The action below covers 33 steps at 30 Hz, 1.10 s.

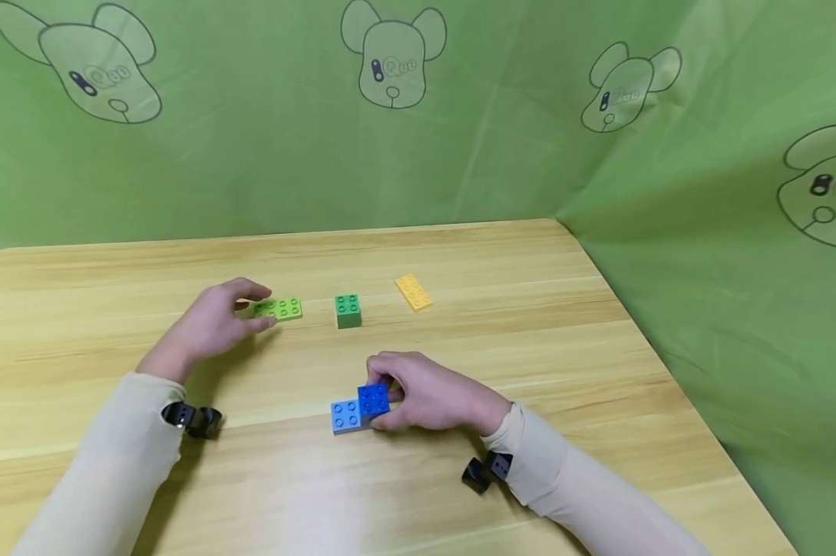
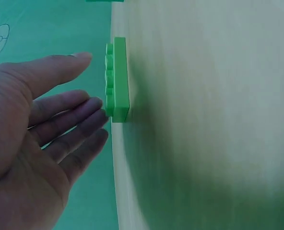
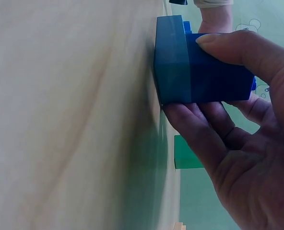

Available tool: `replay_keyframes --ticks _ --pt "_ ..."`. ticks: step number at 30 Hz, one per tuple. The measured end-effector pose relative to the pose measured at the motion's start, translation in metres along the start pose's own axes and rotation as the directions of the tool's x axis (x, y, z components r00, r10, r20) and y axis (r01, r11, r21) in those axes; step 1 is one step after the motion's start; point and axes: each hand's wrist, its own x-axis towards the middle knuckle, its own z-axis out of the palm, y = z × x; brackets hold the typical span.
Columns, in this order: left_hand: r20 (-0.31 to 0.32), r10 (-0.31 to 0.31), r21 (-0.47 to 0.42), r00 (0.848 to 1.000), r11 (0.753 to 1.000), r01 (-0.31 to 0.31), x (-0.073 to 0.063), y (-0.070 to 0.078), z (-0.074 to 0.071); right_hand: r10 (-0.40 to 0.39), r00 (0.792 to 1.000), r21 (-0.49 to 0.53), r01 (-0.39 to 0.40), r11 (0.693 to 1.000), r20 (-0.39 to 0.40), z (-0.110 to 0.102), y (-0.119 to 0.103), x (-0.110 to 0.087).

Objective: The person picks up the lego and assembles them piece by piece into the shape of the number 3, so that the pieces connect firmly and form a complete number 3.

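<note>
My right hand (image 1: pixel 432 390) grips a dark blue toy brick (image 1: pixel 373 400) between thumb and fingers. That brick is stacked on the right half of a longer light blue brick (image 1: pixel 345 418), whose left studs stay uncovered. In the right wrist view the thumb presses one side of the dark blue brick (image 3: pixel 218 72), and fingertips reach the edge of the light blue brick (image 3: pixel 172 62). Over the left end of a flat lime green brick (image 1: pixel 289 309) hovers my left hand (image 1: pixel 219 320). The left wrist view shows its loosely extended fingers beside the studs, not closed round the lime green brick (image 2: pixel 121 81).
A green brick (image 1: pixel 348 313) stands upright beyond the blue pair, right of the lime one. Farther right lies a flat yellow-orange brick (image 1: pixel 413 292), set at an angle. Green curtains (image 1: pixel 265 154) hang along the back and right edges of the wooden table (image 1: pixel 529 309).
</note>
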Motion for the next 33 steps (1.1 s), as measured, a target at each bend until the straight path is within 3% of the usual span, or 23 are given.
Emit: replay_keyframes --ticks 10,25,33 --pt "0.046 -0.024 0.045 0.999 0.999 0.022 0.009 -0.005 0.001 -0.002 1.000 -0.001 0.002 1.000 0.000 0.000 0.001 -0.001" --pt "0.066 0.097 0.189 0.993 0.976 -0.107 0.011 -0.003 0.006 0.013 1.000 0.014 -0.013 1.000 0.007 0.001 0.001 -0.004" --pt "0.052 0.062 0.157 0.997 0.985 -0.070 0.007 -0.002 0.001 0.010 1.000 0.008 -0.010 1.000 0.004 0.001 0.000 -0.002"
